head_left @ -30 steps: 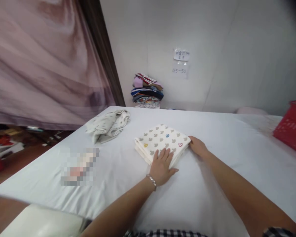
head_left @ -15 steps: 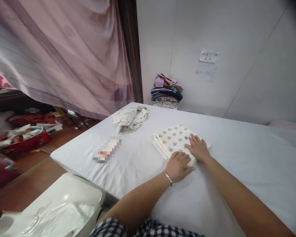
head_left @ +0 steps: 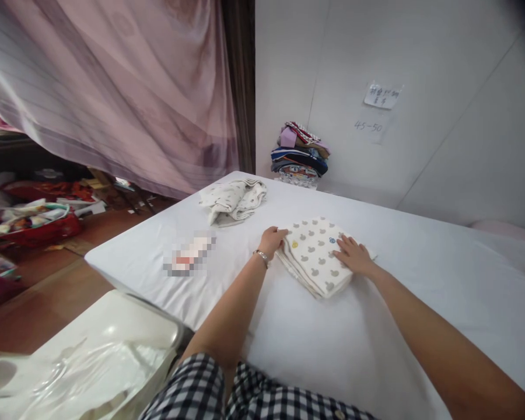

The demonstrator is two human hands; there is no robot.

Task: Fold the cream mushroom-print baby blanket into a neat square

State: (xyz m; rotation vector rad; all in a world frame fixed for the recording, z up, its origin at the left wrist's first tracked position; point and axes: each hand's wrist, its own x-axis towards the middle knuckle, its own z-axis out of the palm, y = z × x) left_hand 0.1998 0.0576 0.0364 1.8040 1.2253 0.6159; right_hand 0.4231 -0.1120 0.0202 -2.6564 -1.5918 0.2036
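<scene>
Head view: a folded white cloth (head_left: 315,259) with grey printed shapes lies on the white-covered tabletop (head_left: 446,274) and serves as reference. At its left corner, the left hand (head_left: 273,241), with a bracelet (head_left: 261,258) at the wrist, grips the cloth's edge between thumb and fingers. On its right part, the right hand (head_left: 354,255) rests palm down, fingers spread and open. Beyond the cloth to the left lies a second, loosely bunched patterned cloth (head_left: 231,201); to its left, well apart, a pixelated item (head_left: 192,254), its nature indiscernible. Behind it, past the tabletop's far edge, rises a stack of folded fabrics (head_left: 300,154); farther left of it hangs a pink curtain (head_left: 166,87)
</scene>
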